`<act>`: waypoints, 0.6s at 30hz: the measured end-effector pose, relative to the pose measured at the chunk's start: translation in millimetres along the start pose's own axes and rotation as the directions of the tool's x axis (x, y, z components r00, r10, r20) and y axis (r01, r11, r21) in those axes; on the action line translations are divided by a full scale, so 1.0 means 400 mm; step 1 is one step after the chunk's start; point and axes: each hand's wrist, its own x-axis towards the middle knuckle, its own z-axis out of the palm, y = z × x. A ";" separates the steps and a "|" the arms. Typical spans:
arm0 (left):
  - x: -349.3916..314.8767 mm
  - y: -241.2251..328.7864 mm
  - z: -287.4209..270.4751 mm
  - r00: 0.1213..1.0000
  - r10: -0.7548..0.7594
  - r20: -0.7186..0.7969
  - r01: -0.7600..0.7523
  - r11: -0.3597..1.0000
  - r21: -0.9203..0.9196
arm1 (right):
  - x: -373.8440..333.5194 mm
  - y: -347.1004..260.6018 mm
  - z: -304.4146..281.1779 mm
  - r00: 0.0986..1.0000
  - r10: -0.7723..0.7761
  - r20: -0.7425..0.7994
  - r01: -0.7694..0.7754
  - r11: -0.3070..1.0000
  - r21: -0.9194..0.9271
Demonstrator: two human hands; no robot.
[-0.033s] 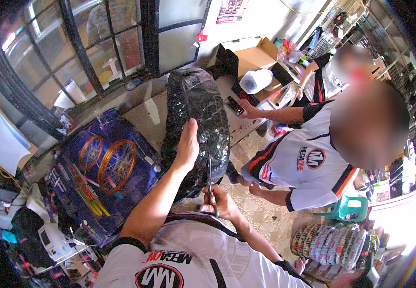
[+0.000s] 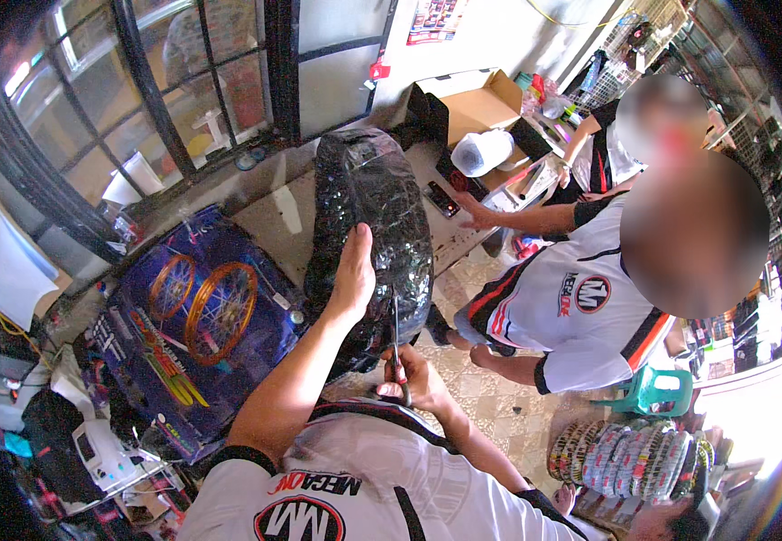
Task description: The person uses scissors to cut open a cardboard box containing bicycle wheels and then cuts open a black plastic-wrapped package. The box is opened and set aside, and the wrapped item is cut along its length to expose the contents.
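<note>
A large, bulky bundle wrapped in shiny black plastic (image 2: pixel 373 198) stands in front of me, on or against the counter. My left hand (image 2: pixel 353 275) rests flat against its near side, fingers pointing away from me and mostly straight. In my right hand (image 2: pixel 420 379) is a pair of scissors (image 2: pixel 395 329), my fingers closed through and around the handles. Their narrow blades point away from me, with the tips at the plastic. Whether the tips have gone through the wrap is too small to tell.
A co-worker's hand (image 2: pixel 477 213) is beside a dark phone (image 2: pixel 441 199) on the counter. Behind are an open cardboard box (image 2: pixel 477 104) and a white cap-like item (image 2: pixel 481 153). A blue box picturing wheels (image 2: pixel 265 329) lies left. Wrapped tyres (image 2: pixel 630 458) and a green stool (image 2: pixel 662 392) stand right.
The co-worker's hand has drawn back slightly from the phone, its fingers now more spread. Another person behind has shifted a little left. My hands and the scissors look unmoved.
</note>
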 end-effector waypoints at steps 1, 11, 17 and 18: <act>-0.002 -0.004 -0.002 1.000 0.004 0.002 -0.004 1.000 0.002 | 0.010 -0.003 0.001 1.000 -0.001 -0.012 0.001 0.999 0.035; -0.018 0.032 -0.007 0.991 0.133 0.031 -0.135 0.987 0.088 | 0.083 -0.036 -0.016 0.997 -0.078 0.003 0.076 0.982 0.171; -0.177 0.030 -0.056 0.930 0.220 0.294 -0.308 0.903 0.300 | 0.081 -0.090 -0.080 0.997 0.016 0.080 -0.019 0.999 0.041; -0.189 0.023 -0.062 0.920 0.245 0.305 -0.345 0.876 0.337 | 0.076 -0.102 -0.090 0.996 -0.009 0.085 0.004 0.999 0.050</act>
